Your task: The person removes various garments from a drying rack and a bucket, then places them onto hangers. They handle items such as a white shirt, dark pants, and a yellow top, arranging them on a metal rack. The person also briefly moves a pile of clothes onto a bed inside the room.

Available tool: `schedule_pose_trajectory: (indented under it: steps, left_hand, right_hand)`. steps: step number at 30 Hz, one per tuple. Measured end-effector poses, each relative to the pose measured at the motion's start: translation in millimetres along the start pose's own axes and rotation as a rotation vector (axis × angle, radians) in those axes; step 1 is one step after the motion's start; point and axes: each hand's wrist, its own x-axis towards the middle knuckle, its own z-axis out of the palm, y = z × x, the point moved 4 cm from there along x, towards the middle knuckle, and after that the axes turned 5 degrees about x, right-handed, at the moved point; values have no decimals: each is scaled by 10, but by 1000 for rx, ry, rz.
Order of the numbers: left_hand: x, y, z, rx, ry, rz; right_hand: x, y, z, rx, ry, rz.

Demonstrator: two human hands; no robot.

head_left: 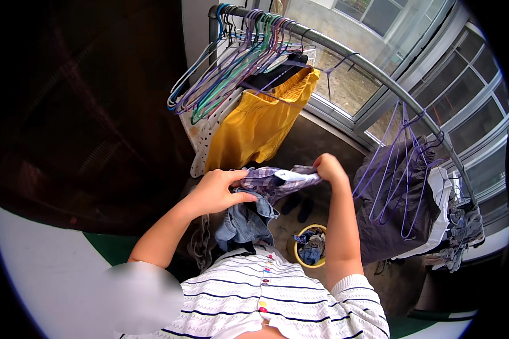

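Observation:
A purple-and-white plaid garment is stretched between my two hands in front of my chest. My left hand grips its left end, fingers on top and thumb below. Closed in a fist, my right hand holds the right end. A pale blue-white patch of cloth shows along the garment's upper edge. Blue denim clothing hangs just under my left hand, close to my body; what supports it is hidden.
A metal rail curves overhead, bearing many bunched hangers, yellow shorts and dark grey clothing. Purple hangers dangle at the right. On the floor stand a yellow bucket of clothes and dark slippers.

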Motion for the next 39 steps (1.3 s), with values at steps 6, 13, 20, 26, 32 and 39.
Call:
schedule_pose_trajectory:
  steps: [6, 13, 20, 26, 32, 39]
  left_hand:
    - [-212, -91, -154, 151, -246, 122]
    - [-367, -100, -362, 273, -307, 110]
    - [-549, -368, -533, 294, -290, 44]
    - [-751, -486, -751, 208, -173, -78]
    - [-711, -515, -740, 119, 25, -110]
    - [-586, -384, -755, 148, 25, -68]
  right_hand:
    - [-673, -794, 364, -259, -125, -182]
    - [-1445, -2729, -658, 308, 460, -1188]
    - [-390, -2665, -374, 363, 789, -694]
    - [-360, -2509, -162, 510, 785, -463]
    - [-843, -2053, -199, 293, 705, -545]
    - [-1391, -1584, -247, 237, 752, -812]
